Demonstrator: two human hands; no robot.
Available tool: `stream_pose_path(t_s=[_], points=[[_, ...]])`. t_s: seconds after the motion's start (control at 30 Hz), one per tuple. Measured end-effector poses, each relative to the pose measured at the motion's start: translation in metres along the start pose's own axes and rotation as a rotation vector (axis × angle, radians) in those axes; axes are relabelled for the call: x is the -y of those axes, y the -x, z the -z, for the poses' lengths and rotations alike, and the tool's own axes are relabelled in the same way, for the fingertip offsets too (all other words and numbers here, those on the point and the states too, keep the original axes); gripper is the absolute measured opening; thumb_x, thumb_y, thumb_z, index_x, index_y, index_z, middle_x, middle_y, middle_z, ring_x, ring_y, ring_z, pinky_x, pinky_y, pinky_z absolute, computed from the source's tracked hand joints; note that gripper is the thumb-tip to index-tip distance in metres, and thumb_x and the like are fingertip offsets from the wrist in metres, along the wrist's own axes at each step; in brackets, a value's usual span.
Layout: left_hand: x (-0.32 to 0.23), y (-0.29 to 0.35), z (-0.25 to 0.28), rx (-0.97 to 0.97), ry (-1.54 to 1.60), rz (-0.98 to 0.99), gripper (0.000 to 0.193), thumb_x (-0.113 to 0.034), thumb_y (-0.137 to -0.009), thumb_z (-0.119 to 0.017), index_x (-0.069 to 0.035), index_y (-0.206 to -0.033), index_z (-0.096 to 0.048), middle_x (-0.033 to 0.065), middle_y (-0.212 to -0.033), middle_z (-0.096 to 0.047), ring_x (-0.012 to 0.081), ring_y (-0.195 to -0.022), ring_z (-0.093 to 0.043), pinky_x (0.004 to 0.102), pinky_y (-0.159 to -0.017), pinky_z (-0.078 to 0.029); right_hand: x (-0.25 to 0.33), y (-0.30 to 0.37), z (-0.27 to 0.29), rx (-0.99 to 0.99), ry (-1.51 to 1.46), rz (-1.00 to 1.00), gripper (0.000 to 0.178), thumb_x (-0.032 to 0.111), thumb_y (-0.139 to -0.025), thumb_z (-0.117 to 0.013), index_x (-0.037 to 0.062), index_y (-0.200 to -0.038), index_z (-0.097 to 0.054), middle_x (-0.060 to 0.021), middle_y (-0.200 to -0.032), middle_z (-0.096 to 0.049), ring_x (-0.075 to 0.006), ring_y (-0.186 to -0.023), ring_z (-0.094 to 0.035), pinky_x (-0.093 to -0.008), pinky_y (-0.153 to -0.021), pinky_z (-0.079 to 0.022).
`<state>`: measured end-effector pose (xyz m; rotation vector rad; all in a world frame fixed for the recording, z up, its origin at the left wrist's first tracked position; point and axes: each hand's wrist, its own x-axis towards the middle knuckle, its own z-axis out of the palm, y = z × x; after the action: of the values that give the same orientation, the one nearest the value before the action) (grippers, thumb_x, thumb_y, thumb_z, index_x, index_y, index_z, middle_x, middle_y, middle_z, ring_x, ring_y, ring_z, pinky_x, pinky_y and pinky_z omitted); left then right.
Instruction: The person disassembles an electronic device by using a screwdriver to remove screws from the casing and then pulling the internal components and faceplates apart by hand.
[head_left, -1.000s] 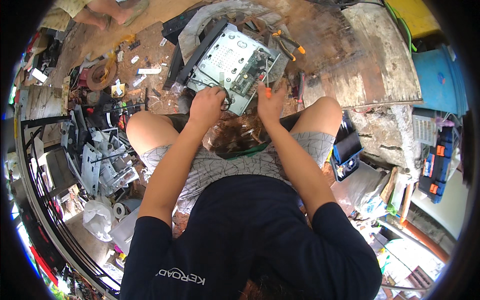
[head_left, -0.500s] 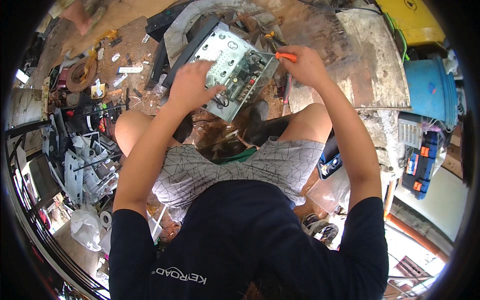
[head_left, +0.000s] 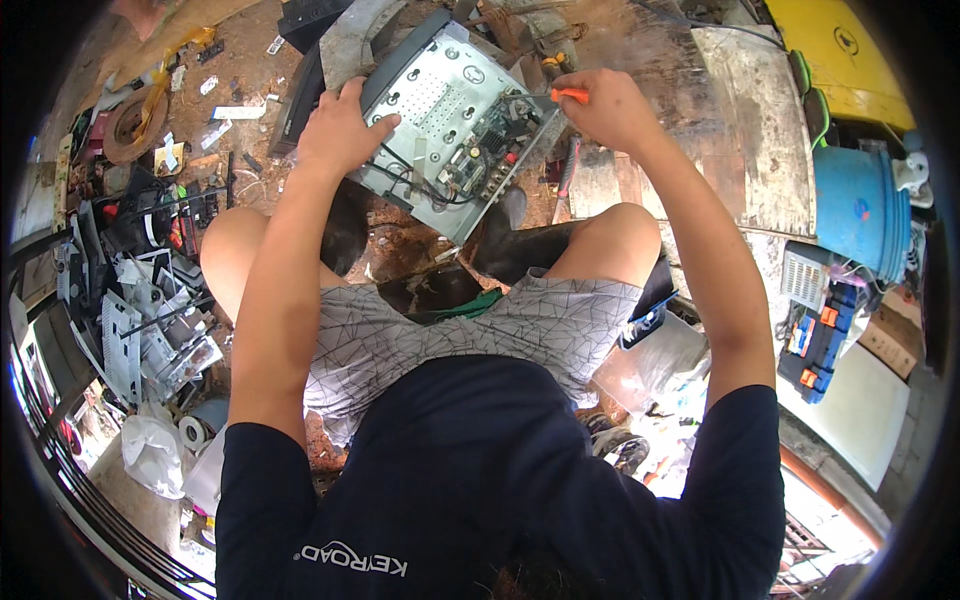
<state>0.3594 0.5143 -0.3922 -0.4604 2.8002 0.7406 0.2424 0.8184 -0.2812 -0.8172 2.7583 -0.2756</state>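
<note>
An opened electronic device, a pale metal chassis with a dark front panel, lies tilted in front of my knees. Its circuit board and loose black cables are exposed on the right side. My left hand grips the device's left edge by the dark panel, thumb over the metal. In my right hand is an orange-handled screwdriver, held closed in the fingers. Its shaft points left toward the chassis's far right edge; whether the tip touches a screw is too small to tell.
A red-handled tool lies right of the device, near a wooden board. Scrap metal parts pile up at left, with a tape roll nearby. At right stand a blue bucket and a blue-black toolbox.
My left hand has moved left, off the top of the chassis to its dark-panelled edge. My right hand stays by the far right edge with the screwdriver. The view has shifted slightly.
</note>
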Motion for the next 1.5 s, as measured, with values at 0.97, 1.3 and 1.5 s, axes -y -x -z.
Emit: stream_pose_path(t_s=[0.97,1.3,1.5], points=[[-0.005,0.024,0.008,0.067,-0.004,0.050,0.093,-0.041,-0.070,-0.086,-0.017,-0.146,-0.038,0.0257,-0.128,-0.053,0.0438,-0.111,-0.063,0.0482,-0.092,-0.054,0.000,0.001,0.002,0.054,-0.010,-0.055,0.032,0.023,-0.084,-0.066,0.0084,-0.112,-0.074,-0.0200,-0.102,-0.072,-0.0376,-0.094,-0.069,-0.0401,-0.088,-0.054],[-0.005,0.023,0.007,0.060,-0.014,0.062,0.095,-0.042,-0.068,-0.086,-0.018,-0.147,-0.038,0.0235,-0.128,-0.055,0.0417,-0.114,-0.062,0.0480,-0.094,-0.052,0.006,-0.017,0.009,0.128,0.143,0.060,0.031,0.025,-0.085,-0.066,0.0059,-0.108,-0.074,-0.0206,-0.097,-0.071,-0.0387,-0.092,-0.068,-0.0418,-0.085,-0.054],[-0.005,0.021,0.006,0.073,0.001,0.059,0.094,-0.041,-0.068,-0.087,-0.017,-0.145,-0.039,0.0223,-0.127,-0.055,0.0400,-0.117,-0.059,0.0470,-0.096,-0.051,0.021,-0.062,0.021,0.539,0.204,0.069,0.030,0.027,-0.092,-0.060,-0.0013,-0.091,-0.071,-0.0156,-0.078,-0.070,-0.0286,-0.073,-0.068,-0.0407,-0.069,-0.052]])
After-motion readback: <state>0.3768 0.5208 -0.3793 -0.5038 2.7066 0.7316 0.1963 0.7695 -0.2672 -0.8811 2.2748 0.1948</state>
